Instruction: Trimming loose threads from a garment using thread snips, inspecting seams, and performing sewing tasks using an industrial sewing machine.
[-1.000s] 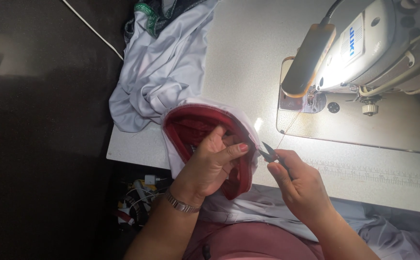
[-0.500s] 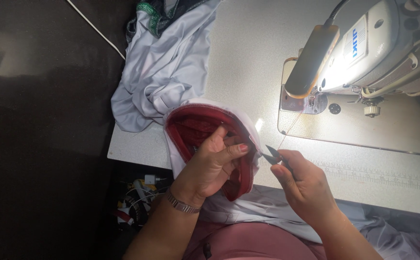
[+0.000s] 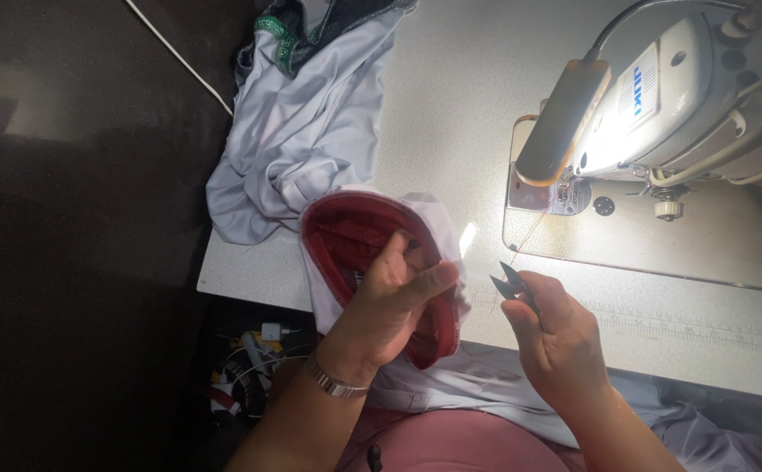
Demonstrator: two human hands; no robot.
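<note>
Left hand (image 3: 389,301) pinches red collar (image 3: 354,232) of white garment (image 3: 438,236), keeping its edge taut. Right hand (image 3: 556,336) just beside it grips thread snips (image 3: 508,281), blades parted at a thread from the sewing machine (image 3: 661,114).

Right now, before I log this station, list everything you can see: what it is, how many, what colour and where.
sewing machine: one, off-white, lamp lit, upper right on the table
table: one, pale speckled top
red-lined fabric piece: one, white outside with dark red lining, at the table's front edge
pale garment heap: one, light grey-lilac, draped over the table's left edge
thread snips: one, dark
cables and plug: a few, whitish, on the dark floor under the table
left hand: pinching the red-lined fabric piece, metal band on the wrist
right hand: holding the thread snips, blades apart
</note>
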